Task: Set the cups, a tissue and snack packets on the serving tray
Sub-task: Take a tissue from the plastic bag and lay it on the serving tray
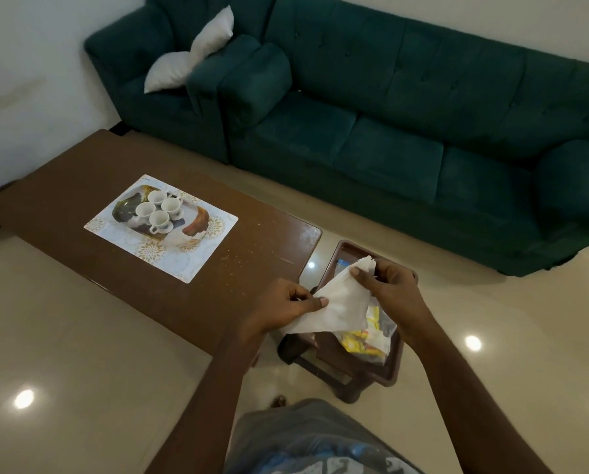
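Above stool (pixel 394 372), tissue (pixel 342 302) between fingers (pixel 315 302)

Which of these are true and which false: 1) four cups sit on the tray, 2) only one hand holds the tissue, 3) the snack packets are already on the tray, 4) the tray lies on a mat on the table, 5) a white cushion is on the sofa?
1. True: four cups stand together on the tray.
2. False: both the left hand and the right hand hold the tissue.
3. False: the snack packets lie on a small brown stool beside the table.
4. True: the tray rests on a patterned mat on the table.
5. True: a white cushion leans on the green sofa.
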